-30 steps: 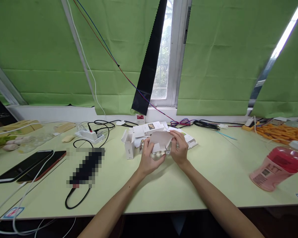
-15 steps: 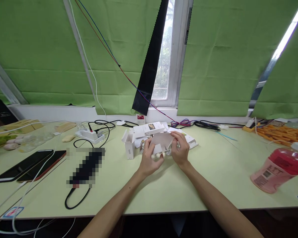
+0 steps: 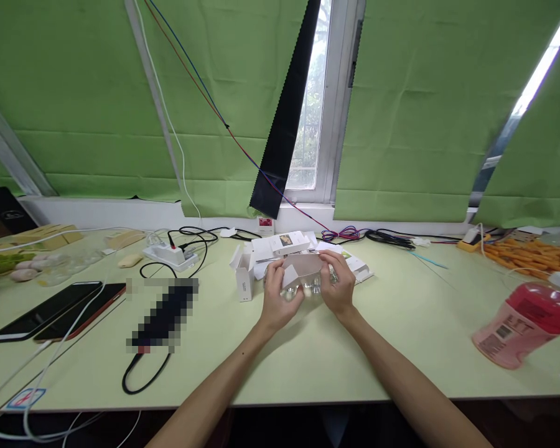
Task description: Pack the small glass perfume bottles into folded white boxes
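Note:
Between my two hands is an unfolded white cardboard box (image 3: 305,266), its panel bowed and a flap sticking out at the left. My left hand (image 3: 280,295) pinches its left end, thumb below and fingers above. The right end is gripped by my right hand (image 3: 336,280), with thumb and fingertips on the upper edge. Under and behind the cardboard, small clear glass-like items (image 3: 312,289) show partly; what they are I cannot make out. Left of my hands stands an open white carton (image 3: 244,280). A pile of flat white boxes (image 3: 284,241) lies just behind.
At left are two phones (image 3: 44,311), a power strip (image 3: 168,254) with cables, and a blurred-out dark item (image 3: 163,314) with a black cord. A pink-labelled bottle (image 3: 518,323) lies tilted at right, before a heap of orange sticks (image 3: 532,256). Black cables (image 3: 387,236) run along the wall.
The cardboard panel, flatter before, is now bowed between my hands. My left hand has shifted slightly, and my right hand keeps its hold on the upper edge.

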Available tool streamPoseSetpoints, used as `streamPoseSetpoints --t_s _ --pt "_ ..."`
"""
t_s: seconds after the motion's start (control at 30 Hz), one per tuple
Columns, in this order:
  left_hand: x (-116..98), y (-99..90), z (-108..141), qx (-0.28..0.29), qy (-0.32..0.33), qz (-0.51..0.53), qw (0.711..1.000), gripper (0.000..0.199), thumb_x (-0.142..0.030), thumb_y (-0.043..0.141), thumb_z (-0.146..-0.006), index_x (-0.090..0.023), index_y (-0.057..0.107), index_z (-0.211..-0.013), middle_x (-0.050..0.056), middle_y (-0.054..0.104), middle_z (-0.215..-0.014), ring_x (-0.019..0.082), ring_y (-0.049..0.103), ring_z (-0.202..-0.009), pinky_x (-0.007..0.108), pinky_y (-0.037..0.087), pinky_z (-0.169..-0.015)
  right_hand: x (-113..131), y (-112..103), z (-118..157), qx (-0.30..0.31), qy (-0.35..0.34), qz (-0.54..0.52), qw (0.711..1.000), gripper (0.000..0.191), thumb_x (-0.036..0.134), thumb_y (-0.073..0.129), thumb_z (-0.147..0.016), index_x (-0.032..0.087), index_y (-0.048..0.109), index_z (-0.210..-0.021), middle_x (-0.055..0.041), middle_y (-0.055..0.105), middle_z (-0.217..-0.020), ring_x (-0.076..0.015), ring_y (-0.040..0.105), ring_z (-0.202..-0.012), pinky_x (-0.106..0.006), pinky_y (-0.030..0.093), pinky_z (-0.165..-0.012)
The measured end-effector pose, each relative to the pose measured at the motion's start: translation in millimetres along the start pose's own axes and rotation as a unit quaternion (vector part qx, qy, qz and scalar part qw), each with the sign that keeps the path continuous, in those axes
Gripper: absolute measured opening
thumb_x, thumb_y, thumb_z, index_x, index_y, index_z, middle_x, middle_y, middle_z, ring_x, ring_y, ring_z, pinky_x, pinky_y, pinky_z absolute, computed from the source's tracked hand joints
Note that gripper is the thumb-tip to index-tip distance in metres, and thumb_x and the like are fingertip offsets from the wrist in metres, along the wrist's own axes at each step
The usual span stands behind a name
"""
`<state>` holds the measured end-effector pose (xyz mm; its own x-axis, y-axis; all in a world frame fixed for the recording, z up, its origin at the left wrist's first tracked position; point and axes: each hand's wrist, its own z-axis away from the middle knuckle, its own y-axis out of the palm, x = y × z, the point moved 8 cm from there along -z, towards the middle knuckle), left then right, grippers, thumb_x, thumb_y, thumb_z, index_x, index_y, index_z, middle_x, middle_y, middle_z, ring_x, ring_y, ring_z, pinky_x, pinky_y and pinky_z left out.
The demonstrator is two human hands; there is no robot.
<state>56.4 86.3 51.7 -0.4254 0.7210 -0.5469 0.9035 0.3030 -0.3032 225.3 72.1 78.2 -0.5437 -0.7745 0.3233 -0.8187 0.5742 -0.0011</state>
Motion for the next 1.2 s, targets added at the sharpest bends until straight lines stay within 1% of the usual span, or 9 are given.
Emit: streamPoseSetpoints --t_s 0.2,0.33,0.47,0.7,0.93,1.03,1.2 --pt "4.6 -3.0 -2.1 -0.018 -0.019 0.039 0.999 0.029 -0.021 0.062 -0.081 -0.021 0.055 -0.109 0.009 0.053 -0.116 0.025 0.057 -0.111 0.038 0.052 -0.091 1.3 3.7 0.7 0.026 -0.003 -0.009 1.0 0.026 0.009 0.05 -0.09 0.019 0.067 -0.107 -0.0126 0.07 -0.109 -0.025 0.067 -0.103 -0.04 0.061 -0.078" --pt "10.4 -2.5 -2.1 -0.019 -0.042 0.063 0.997 0.031 -0.023 0.063 -0.082 -0.021 0.056 -0.112 0.008 0.056 -0.113 0.024 0.059 -0.108 0.036 0.053 -0.087 3.0 5.0 0.8 0.036 -0.012 -0.01 0.999 0.028 0.008 0.053 -0.087 0.019 0.066 -0.11 -0.013 0.068 -0.11 -0.0263 0.066 -0.106 -0.043 0.06 -0.083" --pt "15.9 -2.9 -2.2 -0.022 -0.081 0.093 0.992 0.033 -0.027 0.064 -0.083 -0.02 0.057 -0.114 0.009 0.059 -0.111 0.023 0.061 -0.103 0.034 0.054 -0.082 4.5 6.2 0.8 0.046 -0.019 -0.011 0.999 0.03 0.009 0.055 -0.086 0.019 0.065 -0.113 -0.0126 0.067 -0.111 -0.0266 0.065 -0.107 -0.047 0.058 -0.09" --pt "22.2 -1.0 -2.3 -0.021 -0.14 0.161 0.977 0.034 -0.033 0.066 -0.083 -0.02 0.056 -0.113 0.007 0.063 -0.103 0.021 0.063 -0.093 0.031 0.055 -0.075 4.3 7.9 0.7 0.056 -0.016 -0.011 0.998 0.031 0.009 0.054 -0.086 0.02 0.064 -0.114 -0.0124 0.067 -0.112 -0.0267 0.064 -0.108 -0.047 0.057 -0.091" --pt "24.7 -2.9 -2.5 -0.03 -0.192 0.194 0.962 0.034 -0.037 0.071 -0.079 -0.019 0.057 -0.105 0.005 0.065 -0.093 0.019 0.063 -0.082 0.027 0.054 -0.067 4.7 9.2 -0.1 0.061 -0.013 -0.006 0.998 0.032 0.009 0.053 -0.086 0.021 0.064 -0.114 -0.0115 0.068 -0.111 -0.0262 0.065 -0.107 -0.047 0.057 -0.092" --pt "27.6 -3.9 -2.2 -0.034 -0.205 0.191 0.959 0.033 -0.038 0.072 -0.077 -0.019 0.057 -0.101 0.003 0.064 -0.089 0.017 0.062 -0.078 0.026 0.052 -0.064 3.8 10.1 0.2 0.062 -0.01 -0.008 0.998 0.031 0.009 0.053 -0.087 0.021 0.064 -0.114 -0.0117 0.068 -0.111 -0.026 0.065 -0.108 -0.046 0.058 -0.091" --pt "30.0 -4.0 -1.3 -0.035 -0.21 0.188 0.959 0.031 -0.038 0.071 -0.078 -0.019 0.056 -0.098 0.003 0.063 -0.088 0.017 0.061 -0.078 0.025 0.051 -0.064 2.7 10.9 0.8 0.062 -0.009 -0.01 0.998 0.031 0.009 0.053 -0.088 0.021 0.063 -0.114 -0.0118 0.067 -0.11 -0.0259 0.065 -0.107 -0.047 0.057 -0.091"
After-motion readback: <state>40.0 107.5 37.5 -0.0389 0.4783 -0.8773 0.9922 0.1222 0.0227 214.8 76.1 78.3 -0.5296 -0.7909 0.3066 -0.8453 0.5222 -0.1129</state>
